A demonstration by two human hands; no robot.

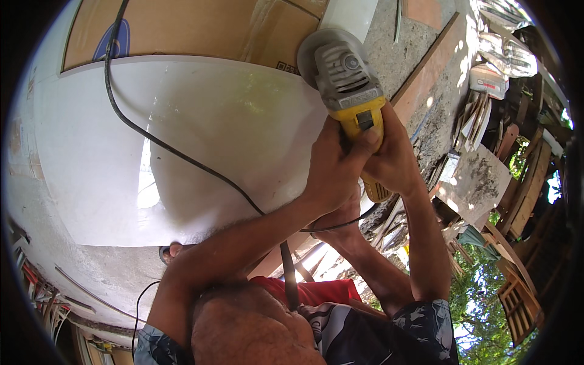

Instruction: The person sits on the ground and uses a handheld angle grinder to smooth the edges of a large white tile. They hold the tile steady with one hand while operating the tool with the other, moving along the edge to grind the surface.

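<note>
Both my hands are closed round a yellow and grey angle grinder [356, 91]. My left hand [334, 158] grips the body from the left, its thumb lying near the dark switch. Around the right side of the body wraps my right hand [395, 155]; its fingers are partly hidden. The grinder's round grey disc [308, 56] is over the far right edge of a glossy white panel [243, 134], beside a brown cardboard sheet [201, 27]. Whether the disc touches the panel or spins, I cannot tell. A black cord [182, 157] crosses the panel.
On the right, a long reddish-brown board [426, 61] lies on rough concrete. Beyond it are piled wood scraps [529, 188], a stained flat slab [477, 182] and clear plastic bags [508, 55]. My bare lower leg [371, 258] is below the grinder, close to the cord.
</note>
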